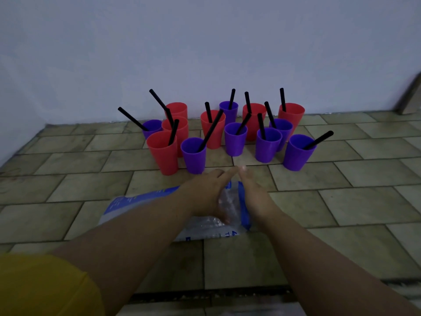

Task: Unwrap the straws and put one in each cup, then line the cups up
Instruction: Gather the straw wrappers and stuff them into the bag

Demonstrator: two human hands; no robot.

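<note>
a pale wall (pixel 205 42) closes off the tiled floor (pixel 341 201) at 12 o'clock. in front of it, the red cups (pixel 163 153) and purple cups (pixel 297 156) stand upright in a loose cluster, some touching and none in one line, with black straws (pixel 210 131) leaning out of them at various angles. a clear plastic bag (pixel 127 206) with blue print lies on the floor from 6 to 8 o'clock of the hands, partly under them; its writing is too blurred to read. a yellow sleeve (pixel 41 286) sits at 7 o'clock in the frame. the left hand (pixel 205 192) and right hand (pixel 255 195) reach toward the cups with fingers straight, their tips meeting just short of the nearest purple cup. neither grips anything. whether they touch the bag cannot be told.
</note>
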